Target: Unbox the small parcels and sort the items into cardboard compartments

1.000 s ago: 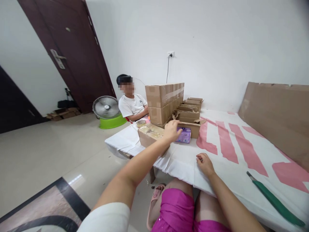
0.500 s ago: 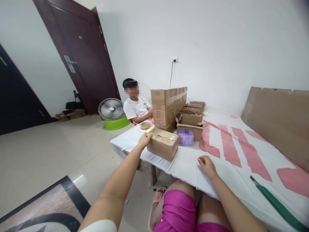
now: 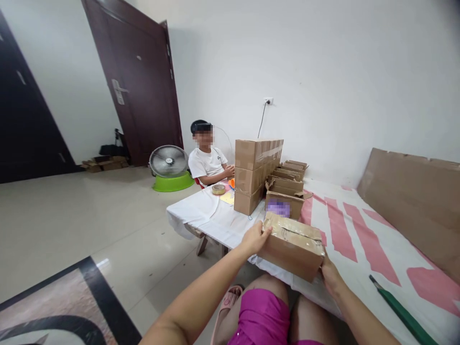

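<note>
A taped cardboard box point(image 3: 291, 251) is at the table's near edge, right in front of me. My left hand point(image 3: 256, 237) grips its left end, with the thumb over the top edge. Against its right end is my right hand point(image 3: 327, 273), its fingers partly hidden behind the box. Clear tape shines across the box's top flaps. Just beyond stands an open cardboard box point(image 3: 285, 203) with a blurred purple patch on its near side. To the left of that rises a stack of closed cardboard boxes point(image 3: 244, 179).
Further open boxes point(image 3: 294, 167) line up behind. A tape roll point(image 3: 218, 189) lies near the table's far left edge, by a seated person in a white shirt point(image 3: 208, 165). A green-handled tool point(image 3: 398, 306) lies at right. A large cardboard sheet point(image 3: 413, 196) leans at the back right.
The taped box has moved right and nearer to me with my left hand on it. My right hand, earlier off the box on the tablecloth, now holds its right end.
</note>
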Demonstrator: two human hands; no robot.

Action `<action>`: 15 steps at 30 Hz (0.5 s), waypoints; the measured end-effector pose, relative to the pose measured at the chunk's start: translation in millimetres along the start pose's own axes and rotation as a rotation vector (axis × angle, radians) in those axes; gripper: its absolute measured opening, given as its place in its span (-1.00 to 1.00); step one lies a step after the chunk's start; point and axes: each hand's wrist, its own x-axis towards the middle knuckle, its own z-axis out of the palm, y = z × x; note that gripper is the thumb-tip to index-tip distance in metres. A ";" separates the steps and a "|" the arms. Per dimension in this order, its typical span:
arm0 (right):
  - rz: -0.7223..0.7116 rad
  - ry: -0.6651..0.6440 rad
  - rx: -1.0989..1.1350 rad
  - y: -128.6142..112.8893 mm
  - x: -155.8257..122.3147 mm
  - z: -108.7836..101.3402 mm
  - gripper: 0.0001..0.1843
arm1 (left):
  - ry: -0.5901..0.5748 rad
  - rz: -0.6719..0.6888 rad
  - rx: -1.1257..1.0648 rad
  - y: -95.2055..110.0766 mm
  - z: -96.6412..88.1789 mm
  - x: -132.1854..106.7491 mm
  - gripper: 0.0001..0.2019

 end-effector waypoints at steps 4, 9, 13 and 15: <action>-0.069 0.264 0.028 23.7 -21.2 -35.7 -0.44 | -0.049 0.108 -0.166 5.7 30.8 0.2 -0.54; -0.186 0.435 -0.212 44.8 -44.2 -56.7 -0.55 | -0.001 0.141 -0.391 0.6 78.5 0.8 -0.46; -0.215 0.469 -0.244 44.9 -52.1 -51.9 -0.53 | 0.055 0.109 -0.572 -12.9 106.3 -9.4 -0.38; -0.233 0.466 -0.241 42.1 -53.2 -49.3 -0.51 | 0.059 0.100 -0.637 -19.4 112.3 -13.4 -0.33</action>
